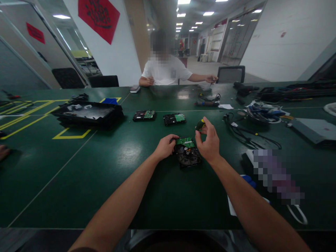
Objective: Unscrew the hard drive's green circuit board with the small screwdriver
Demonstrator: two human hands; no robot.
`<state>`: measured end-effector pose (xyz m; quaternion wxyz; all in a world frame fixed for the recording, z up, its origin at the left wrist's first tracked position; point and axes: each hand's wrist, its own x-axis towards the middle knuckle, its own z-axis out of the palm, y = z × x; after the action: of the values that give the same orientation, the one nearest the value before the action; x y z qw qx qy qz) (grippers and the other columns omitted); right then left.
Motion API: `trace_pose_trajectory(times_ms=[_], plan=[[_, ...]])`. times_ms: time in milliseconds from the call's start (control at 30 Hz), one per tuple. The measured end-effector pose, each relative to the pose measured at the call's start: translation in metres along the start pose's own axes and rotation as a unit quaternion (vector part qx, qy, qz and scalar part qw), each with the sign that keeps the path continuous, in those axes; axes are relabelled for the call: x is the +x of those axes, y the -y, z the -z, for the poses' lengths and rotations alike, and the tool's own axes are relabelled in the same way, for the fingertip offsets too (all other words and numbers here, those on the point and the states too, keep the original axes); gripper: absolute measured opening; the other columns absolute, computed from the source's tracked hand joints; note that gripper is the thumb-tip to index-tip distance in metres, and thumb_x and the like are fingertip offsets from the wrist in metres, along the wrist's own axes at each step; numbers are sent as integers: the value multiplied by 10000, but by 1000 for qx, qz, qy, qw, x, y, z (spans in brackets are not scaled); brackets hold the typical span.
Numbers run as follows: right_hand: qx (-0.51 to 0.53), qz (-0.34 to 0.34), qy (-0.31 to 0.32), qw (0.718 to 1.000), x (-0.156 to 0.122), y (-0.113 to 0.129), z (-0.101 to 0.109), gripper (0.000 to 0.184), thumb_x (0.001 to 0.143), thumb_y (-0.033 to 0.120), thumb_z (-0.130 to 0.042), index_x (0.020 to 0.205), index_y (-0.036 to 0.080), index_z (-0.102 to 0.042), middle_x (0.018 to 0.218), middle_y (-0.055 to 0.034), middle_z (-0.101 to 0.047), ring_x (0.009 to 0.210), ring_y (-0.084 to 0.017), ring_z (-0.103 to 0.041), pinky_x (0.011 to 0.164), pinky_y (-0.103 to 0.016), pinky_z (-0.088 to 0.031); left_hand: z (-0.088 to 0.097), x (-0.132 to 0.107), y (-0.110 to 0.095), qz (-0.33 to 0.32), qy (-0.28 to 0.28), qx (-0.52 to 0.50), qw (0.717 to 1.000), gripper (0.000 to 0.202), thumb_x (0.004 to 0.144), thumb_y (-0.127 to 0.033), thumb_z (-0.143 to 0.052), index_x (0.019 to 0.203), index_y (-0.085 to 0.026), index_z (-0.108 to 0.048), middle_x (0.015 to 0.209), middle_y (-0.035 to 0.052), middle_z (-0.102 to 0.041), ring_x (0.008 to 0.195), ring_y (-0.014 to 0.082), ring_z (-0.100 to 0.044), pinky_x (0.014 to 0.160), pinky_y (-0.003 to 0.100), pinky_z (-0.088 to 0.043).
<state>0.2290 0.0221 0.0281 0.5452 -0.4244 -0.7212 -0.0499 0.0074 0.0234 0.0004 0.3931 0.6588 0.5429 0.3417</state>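
Observation:
Before me on the green table lies a hard drive, its green circuit board facing up at the far end. My left hand grips the drive's left edge with closed fingers. On the right, my right hand pinches a screwdriver by its dark handle with yellow on it. The shaft and tip cannot be made out; the hand is just above the drive's right side. Beyond my hands lie a second hard drive and a third hard drive, both with circuit boards showing.
A black tray with small white pieces stands left. Right are black cables, a bundle of wires, a grey metal box and a blurred-out item. A person in a white shirt sits across; another hand shows far left.

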Motion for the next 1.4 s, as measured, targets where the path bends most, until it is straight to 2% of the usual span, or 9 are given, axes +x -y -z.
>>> trace_pose_trajectory(times_ms=[200,400,600,767,967,1167,1333,1400], plan=[[5,-6,9,1000,0,-1,1,653,968,261,-593,1571,299,-347,1323,-129,-589,978,-248,-673,828,-478,-661,-1,0,1,5,0,4,1000,367,989,-210,-455,1296,-170,-653,594,-45,-569,442,99,-532,448,198,-432],[4,-1,6,1000,1,-1,1,668,977,219,-551,1597,282,-308,1395,-142,-574,1039,-259,-678,905,-499,-639,0,-2,-2,3,-2,-1,1000,379,984,-221,-461,1308,-164,-650,603,-38,-569,449,107,-536,442,207,-436],[17,-10,-2,1000,1,0,2,670,942,219,-597,1567,289,-366,1321,-131,-565,1012,-242,-650,801,-436,-662,0,-2,-3,10,0,11,1000,387,980,-202,-454,1307,-160,-656,614,-31,-584,453,101,-533,452,202,-431],[23,-2,14,1000,2,0,2,681,950,188,-556,1586,289,-336,1393,-141,-533,1065,-255,-648,872,-469,-649,0,-1,-1,4,-1,4,1000,378,981,-211,-455,1299,-161,-655,602,-38,-569,454,104,-539,453,202,-434],[4,-6,-13,1000,2,2,3,657,942,230,-609,1554,283,-376,1296,-129,-547,984,-243,-636,799,-454,-658,-1,0,1,-2,-3,-7,1000,364,987,-221,-462,1289,-161,-656,583,-45,-556,438,104,-532,439,202,-428],[5,1,-2,1000,2,2,2,676,953,197,-569,1579,290,-332,1353,-136,-539,1044,-257,-645,868,-481,-649,0,0,1,-6,0,-7,1000,369,983,-221,-467,1294,-157,-654,586,-41,-563,437,110,-540,432,208,-435],[6,-1,-19,1000,2,1,2,668,936,226,-627,1551,281,-372,1307,-134,-540,933,-224,-653,772,-436,-660,0,0,1,-8,-2,-2,1000,367,985,-218,-463,1289,-154,-659,591,-37,-568,437,107,-537,435,207,-433],[5,0,-15,1000,2,1,2,675,937,221,-623,1558,281,-364,1325,-137,-537,930,-221,-655,780,-436,-659,0,0,2,-3,1,-2,1000,375,986,-216,-460,1301,-156,-654,591,-37,-569,441,107,-539,439,205,-432]])
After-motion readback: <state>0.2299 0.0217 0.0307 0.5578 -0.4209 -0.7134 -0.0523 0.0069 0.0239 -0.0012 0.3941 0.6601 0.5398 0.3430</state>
